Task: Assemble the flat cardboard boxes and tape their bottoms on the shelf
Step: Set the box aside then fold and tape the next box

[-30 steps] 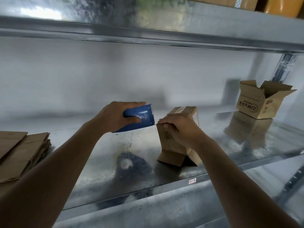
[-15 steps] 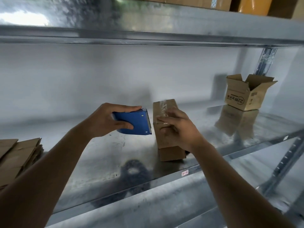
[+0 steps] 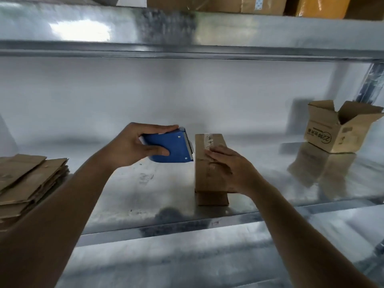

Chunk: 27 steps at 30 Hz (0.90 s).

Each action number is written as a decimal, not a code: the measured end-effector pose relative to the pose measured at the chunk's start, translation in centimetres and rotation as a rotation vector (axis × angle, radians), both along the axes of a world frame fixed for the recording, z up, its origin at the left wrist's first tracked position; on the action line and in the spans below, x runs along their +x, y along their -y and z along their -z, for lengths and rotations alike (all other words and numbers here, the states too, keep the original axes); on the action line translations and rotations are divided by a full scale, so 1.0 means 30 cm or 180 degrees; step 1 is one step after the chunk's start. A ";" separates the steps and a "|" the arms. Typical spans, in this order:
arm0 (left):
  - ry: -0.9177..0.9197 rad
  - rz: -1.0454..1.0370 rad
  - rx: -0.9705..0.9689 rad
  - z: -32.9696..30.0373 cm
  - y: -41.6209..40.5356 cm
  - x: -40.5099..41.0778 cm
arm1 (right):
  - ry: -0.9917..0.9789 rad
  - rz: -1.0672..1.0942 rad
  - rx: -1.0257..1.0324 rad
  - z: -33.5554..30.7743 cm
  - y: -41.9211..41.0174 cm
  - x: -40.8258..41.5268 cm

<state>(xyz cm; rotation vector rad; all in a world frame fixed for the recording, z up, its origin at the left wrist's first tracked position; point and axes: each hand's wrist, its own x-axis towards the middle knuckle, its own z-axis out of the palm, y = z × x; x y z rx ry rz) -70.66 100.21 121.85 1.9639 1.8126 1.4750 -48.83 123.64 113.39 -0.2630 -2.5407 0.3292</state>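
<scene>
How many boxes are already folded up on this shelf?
2. One box stands in the middle under the right hand, beside the tape cutter. The other, open box sits far right. The flat stack at left is not folded up yet.

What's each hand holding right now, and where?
Left hand grips the blue tape dispenser by its body. Right hand presses flat on the upturned box.

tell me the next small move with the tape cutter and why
Probably smooth the tape down. The right hand lies flat on the small box, clear tape already runs across its top, and the left hand holds the blue tape cutter just clear of the box's edge, so the strip looks cut.
</scene>
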 end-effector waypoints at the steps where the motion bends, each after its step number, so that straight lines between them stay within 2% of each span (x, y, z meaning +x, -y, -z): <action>1: 0.0008 -0.0024 0.0045 -0.006 -0.003 0.022 | -0.0027 -0.0067 0.0018 0.010 -0.004 0.003; 5: -0.0080 -0.0157 0.0085 -0.017 -0.003 0.089 | 0.0157 -0.0059 0.0189 -0.057 0.014 0.008; 13: -0.0108 -0.0335 0.0095 -0.043 0.034 0.135 | -0.1490 -0.0843 -0.0570 -0.168 0.095 0.023; 24: -0.0113 -0.0159 0.0023 -0.071 0.040 0.107 | -0.1583 -0.1137 -0.1769 -0.196 0.191 -0.005; 27: -0.0075 -0.0096 0.0019 -0.071 0.033 0.102 | -0.1691 -0.1045 -0.1906 -0.198 0.189 -0.014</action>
